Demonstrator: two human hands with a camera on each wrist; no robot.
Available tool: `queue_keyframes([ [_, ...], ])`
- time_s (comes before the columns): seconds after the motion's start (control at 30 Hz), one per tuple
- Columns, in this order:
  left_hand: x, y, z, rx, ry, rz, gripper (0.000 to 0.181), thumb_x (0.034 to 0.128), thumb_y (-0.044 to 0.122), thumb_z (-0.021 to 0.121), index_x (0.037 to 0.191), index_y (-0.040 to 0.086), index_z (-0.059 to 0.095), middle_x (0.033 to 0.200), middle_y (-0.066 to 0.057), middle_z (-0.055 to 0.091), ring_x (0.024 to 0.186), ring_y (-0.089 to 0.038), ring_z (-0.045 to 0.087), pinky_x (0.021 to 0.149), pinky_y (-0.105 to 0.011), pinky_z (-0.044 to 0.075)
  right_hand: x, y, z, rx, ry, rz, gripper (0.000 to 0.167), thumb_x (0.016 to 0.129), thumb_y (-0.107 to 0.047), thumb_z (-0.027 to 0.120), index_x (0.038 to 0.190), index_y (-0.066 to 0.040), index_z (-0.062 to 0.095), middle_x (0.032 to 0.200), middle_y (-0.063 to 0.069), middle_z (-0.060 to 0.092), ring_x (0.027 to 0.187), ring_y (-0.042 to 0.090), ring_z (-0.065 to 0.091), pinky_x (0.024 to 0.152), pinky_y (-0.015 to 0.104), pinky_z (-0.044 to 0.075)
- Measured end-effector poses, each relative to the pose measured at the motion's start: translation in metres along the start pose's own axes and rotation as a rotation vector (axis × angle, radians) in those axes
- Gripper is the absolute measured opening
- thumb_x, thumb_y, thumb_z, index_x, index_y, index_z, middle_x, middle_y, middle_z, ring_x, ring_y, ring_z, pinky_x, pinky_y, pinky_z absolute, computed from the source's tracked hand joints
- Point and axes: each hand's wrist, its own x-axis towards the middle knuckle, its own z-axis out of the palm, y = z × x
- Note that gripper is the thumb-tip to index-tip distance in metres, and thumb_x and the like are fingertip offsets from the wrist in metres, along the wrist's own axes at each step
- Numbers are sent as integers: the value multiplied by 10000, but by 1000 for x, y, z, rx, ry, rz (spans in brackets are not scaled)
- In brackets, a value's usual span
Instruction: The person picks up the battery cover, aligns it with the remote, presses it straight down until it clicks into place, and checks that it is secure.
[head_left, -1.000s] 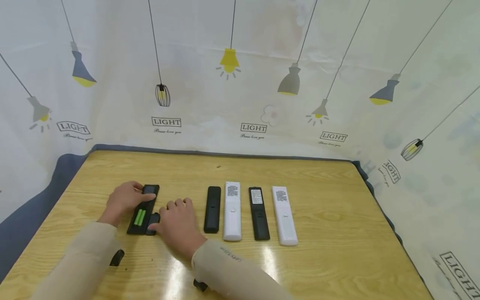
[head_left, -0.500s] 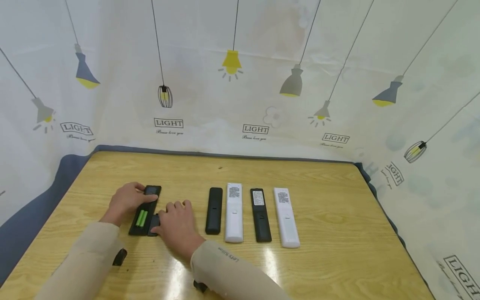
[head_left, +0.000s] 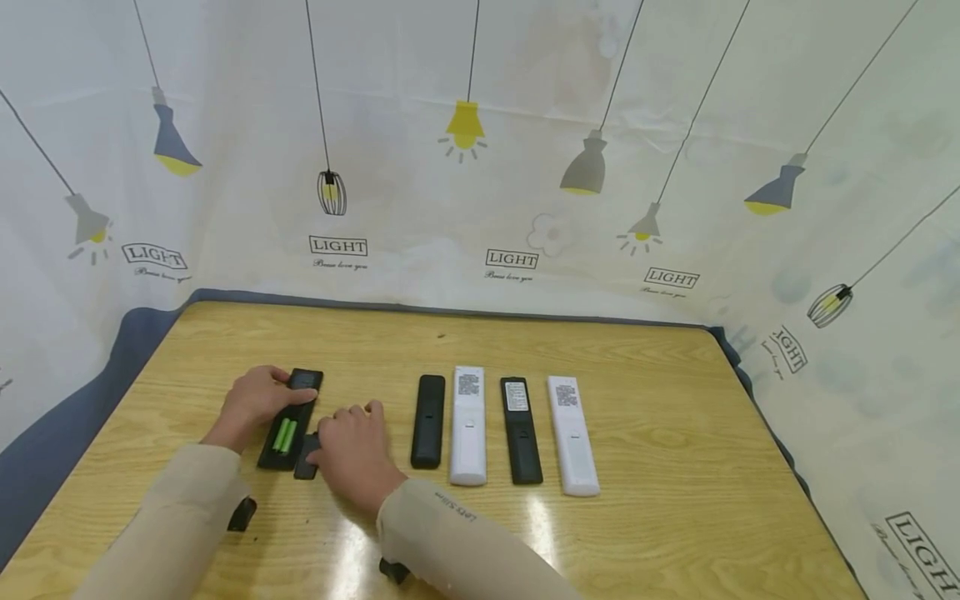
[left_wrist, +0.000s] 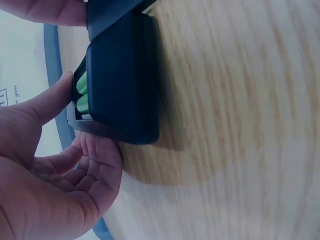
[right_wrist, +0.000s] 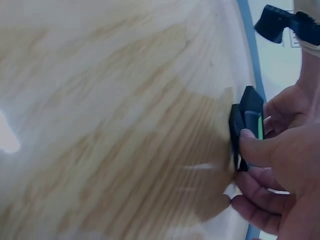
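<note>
A black remote control [head_left: 298, 417] lies back side up at the left of the table, its battery compartment uncovered. Inside sit two green batteries [head_left: 284, 435], side by side. My left hand [head_left: 258, 398] holds the remote by its upper part, thumb across the back and fingers along the far side. Right beside the remote's lower end, my right hand [head_left: 356, 454] pinches a small black battery cover [head_left: 305, 464]. In the left wrist view the cover [left_wrist: 107, 17] is partly cut off by the frame. The right wrist view shows the thumb on the cover [right_wrist: 235, 132].
Right of my hands lie a black remote [head_left: 427, 421], a white remote [head_left: 468, 450], a black remote with a white label [head_left: 525, 454] and another white remote [head_left: 576, 458], all in a row. A printed cloth [head_left: 420, 200] hangs behind the wooden table [head_left: 660, 417].
My right hand has drawn the battery cover slightly toward me along the remote's side. The left hand keeps its hold, and the remotes in the row stay put.
</note>
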Motion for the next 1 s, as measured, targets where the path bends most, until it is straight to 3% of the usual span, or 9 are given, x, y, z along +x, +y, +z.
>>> queue_keyframes([
  [0.17,0,0,-1,-11,-9,0,806,855,491,689,1358,-96,457,1264,-313,543,984,-321,607,690,-297,520,2,-2,-5,142,-52,77,297,808,-580,703,926,-310,663,814,-154,664,803,79,616,947,365,391],
  [0.3,-2,1,-1,-18,-8,-3,789,859,482,690,1342,-102,469,1242,-309,555,962,-308,614,677,-290,522,3,-1,-7,241,-62,112,263,786,-508,766,939,-315,673,848,-192,686,807,63,620,870,331,380],
  [0.5,-6,1,-2,-4,12,11,744,861,475,691,1288,-109,518,1165,-289,597,873,-278,615,633,-282,502,3,3,-8,232,-49,115,219,795,-499,750,972,-374,718,867,-216,710,809,47,620,803,287,352],
  [0.7,-8,2,-4,12,18,28,724,851,499,695,1238,-98,563,1120,-268,621,854,-271,603,624,-278,483,2,12,-10,311,-1,94,181,835,-498,704,980,-395,743,849,-248,712,816,10,632,875,301,377],
  [0.8,-6,3,-3,7,21,40,723,853,511,688,1240,-89,573,1152,-269,617,903,-287,593,677,-301,488,1,17,-14,352,37,76,164,848,-478,701,973,-384,752,889,-250,720,831,-5,645,905,326,395],
  [1.0,-2,12,-3,-25,51,76,763,881,523,653,1325,-84,521,1252,-289,591,984,-307,583,728,-310,481,2,29,-23,304,97,76,179,849,-498,687,969,-384,755,900,-232,725,849,34,644,928,353,414],
])
